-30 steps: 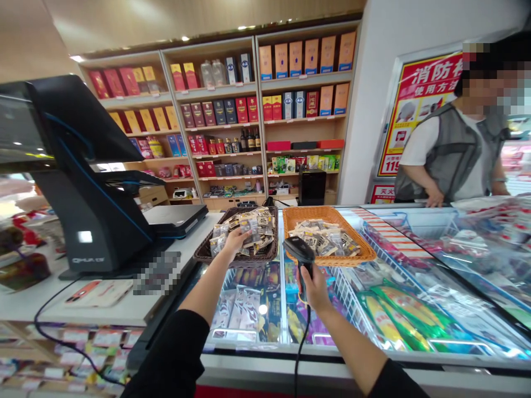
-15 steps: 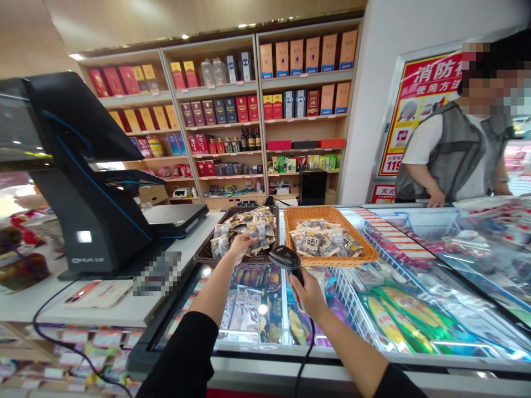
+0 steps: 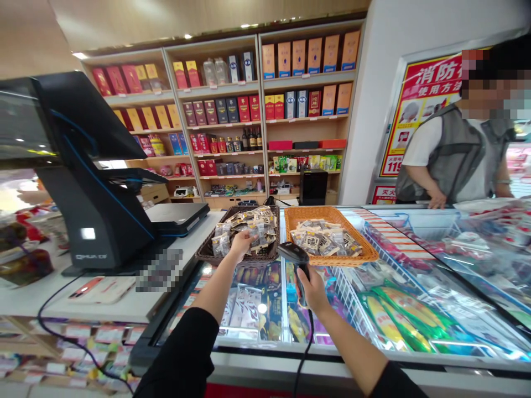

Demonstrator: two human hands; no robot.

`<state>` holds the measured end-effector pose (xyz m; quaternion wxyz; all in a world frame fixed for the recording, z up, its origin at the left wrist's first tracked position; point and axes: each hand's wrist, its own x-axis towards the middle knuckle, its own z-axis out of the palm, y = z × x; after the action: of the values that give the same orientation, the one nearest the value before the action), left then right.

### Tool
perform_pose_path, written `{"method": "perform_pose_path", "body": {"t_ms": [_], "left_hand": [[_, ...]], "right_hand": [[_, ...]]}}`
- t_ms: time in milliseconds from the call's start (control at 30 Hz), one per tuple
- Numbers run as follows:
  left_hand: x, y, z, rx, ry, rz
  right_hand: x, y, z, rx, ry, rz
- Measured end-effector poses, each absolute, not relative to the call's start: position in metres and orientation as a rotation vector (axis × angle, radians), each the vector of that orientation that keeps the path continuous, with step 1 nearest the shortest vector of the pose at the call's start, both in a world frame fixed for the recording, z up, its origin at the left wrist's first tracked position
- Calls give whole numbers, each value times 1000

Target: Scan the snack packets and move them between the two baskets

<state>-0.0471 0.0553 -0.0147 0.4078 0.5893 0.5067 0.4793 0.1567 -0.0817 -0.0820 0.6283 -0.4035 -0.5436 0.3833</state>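
Note:
My left hand [image 3: 241, 244] reaches into a dark brown wicker basket [image 3: 204, 253], its fingers closed on a small snack packet [image 3: 258, 239] among the heap there. My right hand [image 3: 314, 288] grips the handle of a black barcode scanner [image 3: 293, 253]. The scanner head is raised just in front of the two baskets and points left, toward the dark one. From its handle a black cable [image 3: 305, 359] hangs down over the freezer's front edge. To the right, an orange wicker basket [image 3: 346, 260] holds similar small packets [image 3: 326, 239].
Both baskets stand on a glass-topped chest freezer [image 3: 249, 349] with frozen goods inside. On the left counter are a checkout terminal [image 3: 89, 182], a scale [image 3: 178, 218] and a phone [image 3: 102, 289]. A person [image 3: 452, 149] stands behind the freezer at right. Shelves [image 3: 259, 132] of boxes line the back.
The scanner in my right hand has shifted slightly right, and its handle shows more. My left hand stays at the packets in the dark basket. The view has moved slightly.

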Motion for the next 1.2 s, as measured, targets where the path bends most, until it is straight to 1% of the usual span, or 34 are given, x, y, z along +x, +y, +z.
{"method": "perform_pose_path", "body": {"t_ms": [133,267,400,500,600,700,767,833,867,933,1033,1200], "left_hand": [[-20,53,0,1736,1494,1219],[39,42,10,2035,1605,1154],[96,30,4,2208,1366,959],[113,28,-2,2189,1165,878],[96,35,0,2151,1188,935],[52,49,7,2186,1551,990],[20,59,7,2153,1903,790],[-6,67,2,2130,2035,460],[-15,71,-3,2167,2025,354],[-22,76,-13,2271,1970,261],[-18,77,-22,2375,1950,277],[-14,71,-19,2403,1904,355]], "right_hand": [[171,-69,-82,-936,-1016,746],[184,-60,-84,-952,-884,605],[190,-58,-85,-960,-856,550],[191,-59,-85,-940,-840,543],[190,-61,-84,-932,-878,547],[188,-63,-84,-922,-908,573],[185,-63,-85,-900,-917,608],[182,-63,-85,-880,-926,642],[181,-63,-85,-875,-932,654],[178,-63,-85,-870,-949,669],[177,-64,-86,-869,-981,688],[179,-65,-89,-865,-971,702]]}}
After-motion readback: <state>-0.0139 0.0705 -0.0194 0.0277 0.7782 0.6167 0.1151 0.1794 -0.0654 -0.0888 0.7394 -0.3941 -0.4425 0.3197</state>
